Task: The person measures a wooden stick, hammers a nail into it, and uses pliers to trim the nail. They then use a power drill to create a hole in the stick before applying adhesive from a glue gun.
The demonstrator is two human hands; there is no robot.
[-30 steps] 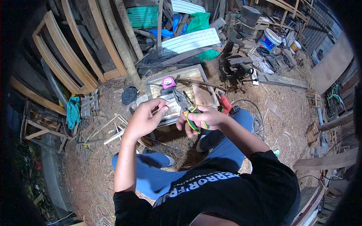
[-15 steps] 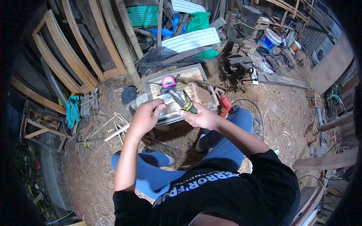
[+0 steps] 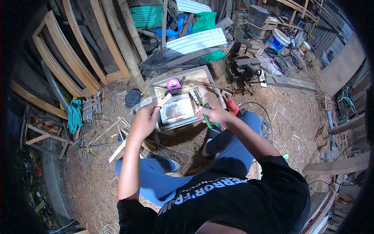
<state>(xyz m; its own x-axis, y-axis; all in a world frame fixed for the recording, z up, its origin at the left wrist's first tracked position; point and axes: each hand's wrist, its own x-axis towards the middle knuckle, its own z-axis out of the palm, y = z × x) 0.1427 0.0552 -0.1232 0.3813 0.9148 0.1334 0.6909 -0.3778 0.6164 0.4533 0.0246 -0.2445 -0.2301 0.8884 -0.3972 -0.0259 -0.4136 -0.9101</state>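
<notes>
My left hand is closed around a thin wooden strip. The strip's tip sticks out past the fingers, and its lower part shows beyond my forearm. My right hand grips green-handled pliers, their metal jaws pointing away from me and apart from the strip. Between the hands, a pale, dark-smudged flat piece lies on the small wooden worktable. A pink tape measure rests toward the table's back.
A red power tool sits by my right knee with a dark cable. A dark metal machine stands beyond. Wooden frames lean at left. Wood scraps and shavings cover the ground.
The pliers have moved from the strip's end to the right and are now turned more upright. My left hand has shifted slightly left, swinging the strip to a steeper angle.
</notes>
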